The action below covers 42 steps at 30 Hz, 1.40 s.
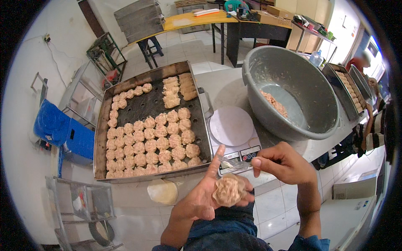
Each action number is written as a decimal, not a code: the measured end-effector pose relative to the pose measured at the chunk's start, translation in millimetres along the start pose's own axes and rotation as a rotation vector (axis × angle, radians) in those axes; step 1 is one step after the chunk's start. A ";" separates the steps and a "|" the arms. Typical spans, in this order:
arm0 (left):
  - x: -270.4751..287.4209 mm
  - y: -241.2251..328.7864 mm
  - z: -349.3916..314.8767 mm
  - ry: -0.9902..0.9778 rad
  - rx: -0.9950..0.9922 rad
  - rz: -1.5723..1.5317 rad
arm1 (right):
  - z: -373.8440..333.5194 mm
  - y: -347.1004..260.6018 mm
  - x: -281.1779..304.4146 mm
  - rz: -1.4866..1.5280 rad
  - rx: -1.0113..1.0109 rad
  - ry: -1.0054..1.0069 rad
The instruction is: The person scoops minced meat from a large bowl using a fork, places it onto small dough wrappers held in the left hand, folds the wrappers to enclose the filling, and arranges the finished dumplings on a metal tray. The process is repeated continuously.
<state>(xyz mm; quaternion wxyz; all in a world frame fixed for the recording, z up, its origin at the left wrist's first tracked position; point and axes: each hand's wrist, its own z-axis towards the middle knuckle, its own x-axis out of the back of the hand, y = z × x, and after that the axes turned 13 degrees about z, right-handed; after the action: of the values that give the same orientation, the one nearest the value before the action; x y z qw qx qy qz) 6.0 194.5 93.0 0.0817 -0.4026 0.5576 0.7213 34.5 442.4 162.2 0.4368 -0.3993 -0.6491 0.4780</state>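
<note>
My left hand (203, 194) is palm up with a round, pleated dumpling (229, 190) cupped on its fingers, and its thumb is raised. My right hand (284, 163) pinches the end of a shiny metal spoon-like utensil (234, 163); its exact shape is blurred. The utensil's tip hovers above the dumpling near my left hand's raised digit. Just beyond my hands is a kitchen scale (247, 152) with a round white plate (231, 125) on top. Pale round dough wrappers (162, 191) lie at the near table edge, left of my left hand.
A large metal tray (146, 74) on the left holds rows of dumplings and some rolled pieces. Right of it stands a big grey basin (310, 113) with filling (273, 103) inside. Another tray (345, 88) sits far right, near a person (359, 62). Blue bins (63, 129) stand left.
</note>
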 end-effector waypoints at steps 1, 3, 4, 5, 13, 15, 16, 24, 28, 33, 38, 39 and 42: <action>0.6 -0.4 -3.9 -0.039 0.004 -0.013 | 5.6 0.3 -1.4 0.042 0.007 -0.059; 0.1 3.2 -10.1 -0.084 0.034 -0.064 | 9.9 10.5 -5.9 0.083 0.029 -0.204; -0.3 5.8 -12.7 -0.109 0.052 -0.085 | 10.1 15.6 -9.1 0.104 0.040 -0.275; 0.9 3.8 -14.7 -0.143 0.059 -0.122 | 11.8 20.2 -16.4 0.217 0.072 -0.297; -8.5 5.2 -20.7 -0.135 0.071 -0.061 | 14.0 48.4 -39.2 0.132 0.227 -0.134; -6.9 -0.3 -21.9 -0.160 0.007 -0.080 | 13.4 50.5 -39.2 0.043 0.249 -0.052; -7.3 -0.8 -21.1 -0.153 0.014 -0.058 | 13.0 49.9 -37.9 -0.004 0.265 -0.007; -9.2 -1.5 -15.2 -0.083 0.056 0.107 | 10.5 45.9 -37.8 -0.098 0.374 0.197; -4.7 -5.4 -15.2 -0.058 -0.018 0.129 | 14.2 47.4 -37.0 -0.152 0.383 0.217; 1.9 -6.8 -13.9 0.038 -0.026 0.254 | 17.0 45.9 -37.7 -0.163 0.315 0.222; 8.9 -11.0 -15.6 0.042 -0.023 0.221 | 25.9 53.0 -34.3 -0.155 0.286 0.308; 9.0 -12.0 -15.8 0.025 -0.020 0.209 | 30.4 58.8 -26.8 -0.173 0.273 0.388; 0.6 -14.5 -21.7 -0.013 -0.033 0.175 | 34.1 61.8 -17.3 -0.136 0.262 0.526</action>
<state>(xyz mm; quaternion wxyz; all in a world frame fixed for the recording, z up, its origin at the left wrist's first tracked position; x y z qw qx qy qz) 24.5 180.7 80.8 0.0153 -0.3490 0.5782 0.7373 13.5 430.8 93.6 0.6687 -0.4054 -0.4715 0.4077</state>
